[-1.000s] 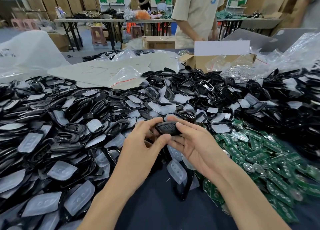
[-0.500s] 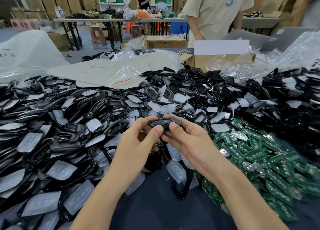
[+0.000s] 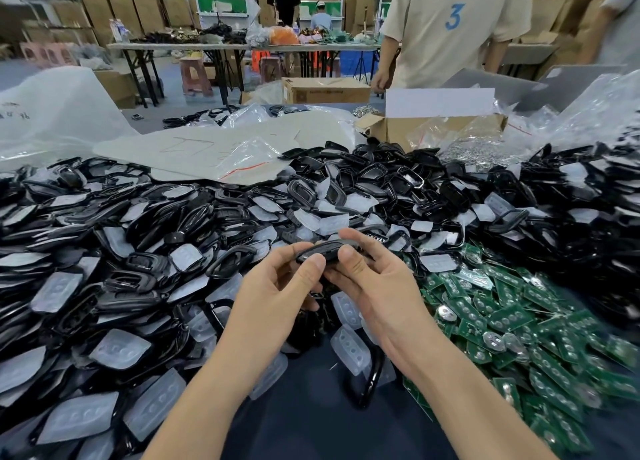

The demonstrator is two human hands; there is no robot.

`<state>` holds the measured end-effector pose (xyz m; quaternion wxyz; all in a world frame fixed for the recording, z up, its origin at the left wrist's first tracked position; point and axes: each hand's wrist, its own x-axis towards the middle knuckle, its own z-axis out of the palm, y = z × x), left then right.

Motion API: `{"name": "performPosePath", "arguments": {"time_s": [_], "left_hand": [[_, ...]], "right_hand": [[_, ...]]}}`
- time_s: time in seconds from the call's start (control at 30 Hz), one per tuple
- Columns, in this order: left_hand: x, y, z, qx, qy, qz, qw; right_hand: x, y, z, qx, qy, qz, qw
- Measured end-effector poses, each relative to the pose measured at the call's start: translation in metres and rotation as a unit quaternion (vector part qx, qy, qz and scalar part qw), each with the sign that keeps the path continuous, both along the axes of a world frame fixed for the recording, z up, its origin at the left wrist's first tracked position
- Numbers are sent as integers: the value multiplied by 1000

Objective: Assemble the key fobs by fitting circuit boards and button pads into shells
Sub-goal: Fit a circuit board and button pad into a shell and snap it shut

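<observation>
Both hands hold one black key fob shell (image 3: 320, 250) at the centre of the view, above the table. My left hand (image 3: 280, 286) pinches its left end between thumb and fingers. My right hand (image 3: 374, 283) grips its right end, thumb on top, fingers underneath. The shell lies nearly flat and edge-on, so its inside is hidden. A wide heap of black shells (image 3: 145, 237) mixed with translucent white button pads (image 3: 119, 350) covers the left and back of the table. Green circuit boards (image 3: 512, 324) are piled to the right of my right hand.
A bare strip of dark blue table (image 3: 311, 421) lies between my forearms, with a loose black frame (image 3: 372, 376) on it. An open cardboard box (image 3: 433, 127) and plastic bags stand behind the heap. A person in a beige shirt (image 3: 453, 26) stands across the table.
Both hands lifted the shell a little and turned it from face-up to nearly edge-on. The person across the table shifted to the right.
</observation>
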<state>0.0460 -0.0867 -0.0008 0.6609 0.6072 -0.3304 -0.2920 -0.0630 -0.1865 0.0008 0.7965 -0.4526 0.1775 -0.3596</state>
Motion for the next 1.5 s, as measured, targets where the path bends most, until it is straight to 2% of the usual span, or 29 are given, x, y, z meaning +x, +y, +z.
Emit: {"name": "performPosePath", "arguments": {"time_s": [0.37,0.7,1.13,1.5], "left_hand": [[-9,-4,-3,-14,47,13,999],[-13,-9,-7,-27,91,4,995],[-11,-8,-6,-18,86,5,996],[-4,-8,-8,2,124,-1,992]], "right_hand": [[3,2,-5,-20,7,-64,998],[-2,9,1,-87,29,-114,989],[-3,2,0,-136,54,-95,985],[-4,-1,-1,-140,62,-54,987]]}}
